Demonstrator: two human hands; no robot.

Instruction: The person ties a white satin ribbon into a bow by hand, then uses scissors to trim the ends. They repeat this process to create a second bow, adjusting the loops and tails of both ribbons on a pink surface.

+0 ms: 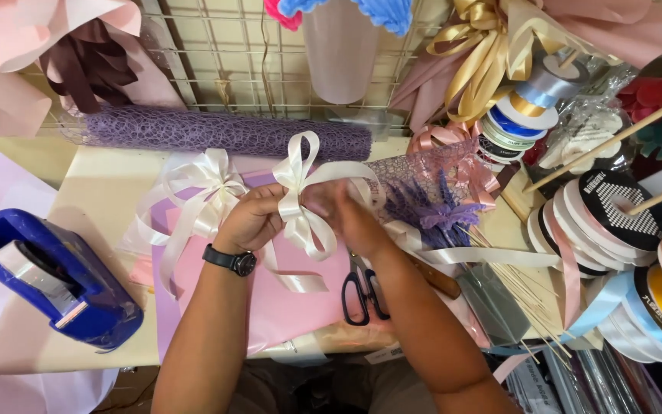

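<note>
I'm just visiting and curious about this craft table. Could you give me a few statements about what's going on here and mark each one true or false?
1. Both hands, left hand and right hand, hold a white ribbon bow. True.
2. The scissors are in the right hand. False: they lie on the table below it.
3. A blue tape dispenser sits at the left. True.
4. The watch is on the right wrist. False: it is on the left.

Just one head-mounted view, looking steeply down from close up at the cluttered craft table (93, 192).
</note>
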